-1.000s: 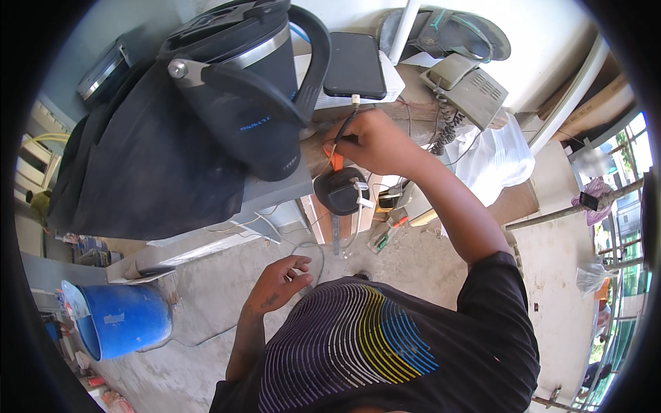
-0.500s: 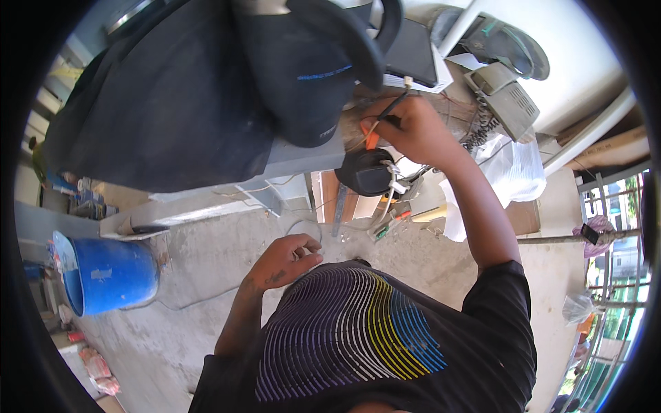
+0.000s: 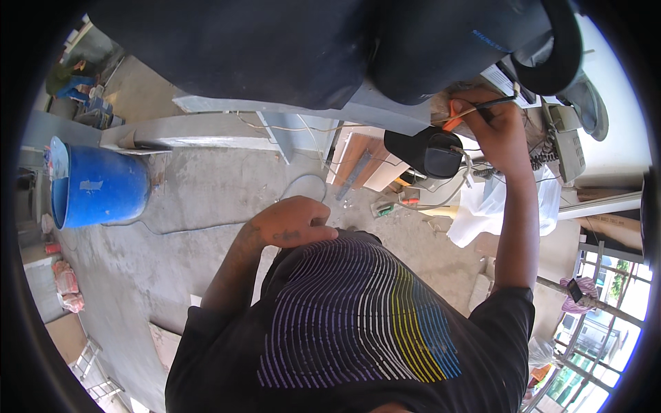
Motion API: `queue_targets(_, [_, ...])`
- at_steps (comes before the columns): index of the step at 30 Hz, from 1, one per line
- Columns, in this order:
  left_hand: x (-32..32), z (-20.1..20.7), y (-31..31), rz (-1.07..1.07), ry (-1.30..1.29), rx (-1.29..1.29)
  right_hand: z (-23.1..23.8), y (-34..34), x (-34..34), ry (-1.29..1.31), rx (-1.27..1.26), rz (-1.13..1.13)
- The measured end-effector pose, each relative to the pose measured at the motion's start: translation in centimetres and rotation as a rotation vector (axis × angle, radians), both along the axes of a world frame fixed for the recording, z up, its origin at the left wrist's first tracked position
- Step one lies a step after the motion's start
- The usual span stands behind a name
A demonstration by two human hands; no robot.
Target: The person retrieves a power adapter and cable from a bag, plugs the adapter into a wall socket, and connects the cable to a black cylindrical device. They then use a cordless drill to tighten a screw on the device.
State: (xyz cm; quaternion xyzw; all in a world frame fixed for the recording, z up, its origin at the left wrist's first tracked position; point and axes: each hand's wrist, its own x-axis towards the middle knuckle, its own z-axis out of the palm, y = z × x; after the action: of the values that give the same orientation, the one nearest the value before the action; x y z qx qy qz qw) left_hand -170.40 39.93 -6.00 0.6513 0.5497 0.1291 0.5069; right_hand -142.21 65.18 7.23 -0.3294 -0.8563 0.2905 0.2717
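Note:
My right hand (image 3: 497, 134) reaches up to the right, above a work surface, with thumb and fingers closed on a small orange object (image 3: 453, 117). Most of that object is covered by the hand, so its kind does not show. A thin cable with a black end (image 3: 497, 102) crosses the knuckles. Below and left of this hand is a black rounded thing (image 3: 441, 157) with a pale cord running from it. My left hand (image 3: 296, 221) rests by the front of my shirt (image 3: 358, 316), fingers curled in, nothing visible in them.
A large black item (image 3: 441, 48) with blue print and a curved loop fills the top. A corded grey phone (image 3: 570, 155) and clear plastic (image 3: 544, 206) are at right. At left stand a blue drum (image 3: 103, 186) and, farther off, a person (image 3: 65, 82). A cable (image 3: 193, 229) crosses the floor.
The view has shifted, and the large black item now stretches farther right. My right hand keeps its hold on the orange object. My left hand's fingers have curled in more against the shirt.

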Motion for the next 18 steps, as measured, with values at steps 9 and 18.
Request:
queue_targets(9, [-3.7, 0.0, -1.5, 0.171, -0.086, 0.027, -0.4, 0.7, 0.4, -0.046, 0.04, -0.006])
queue_targets(18, [-2.3, 2.5, -0.7, 0.246, -0.145, -0.026, -1.3, 0.7, 0.7, 0.02, -0.012, -0.001])
